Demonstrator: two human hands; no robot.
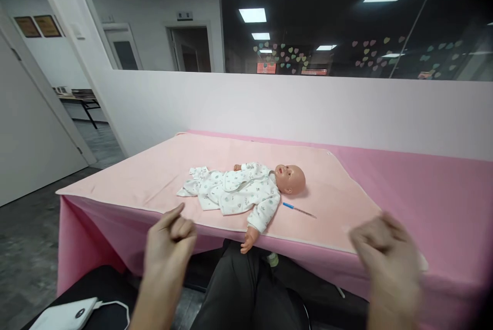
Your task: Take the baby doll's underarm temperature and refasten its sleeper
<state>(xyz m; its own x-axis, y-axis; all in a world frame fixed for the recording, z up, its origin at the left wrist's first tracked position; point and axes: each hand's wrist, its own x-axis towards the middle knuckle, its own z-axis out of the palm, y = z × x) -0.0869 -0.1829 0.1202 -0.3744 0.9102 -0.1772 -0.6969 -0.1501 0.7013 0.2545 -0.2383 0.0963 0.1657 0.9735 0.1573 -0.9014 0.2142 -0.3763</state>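
A baby doll (246,188) lies on its back on the pale pink cloth, its bald head towards the right. It wears a white patterned top and trousers, and one arm hangs past the table's front edge. Close to its head is a slim, thermometer-like stick (298,209) with a blue end. My left hand (171,235) is raised in front of the table, fingers curled in with nothing in them, apart from the doll. Off to the right, my right hand (385,248) is held up as a fist, somewhat blurred; I see nothing in it.
The pale pink cloth (134,176) lies over a deeper pink table cover (416,186). A white wall with a window stands behind the table. At lower left, a white power bank (65,314) with a cable rests on a dark surface. My legs are under the table edge.
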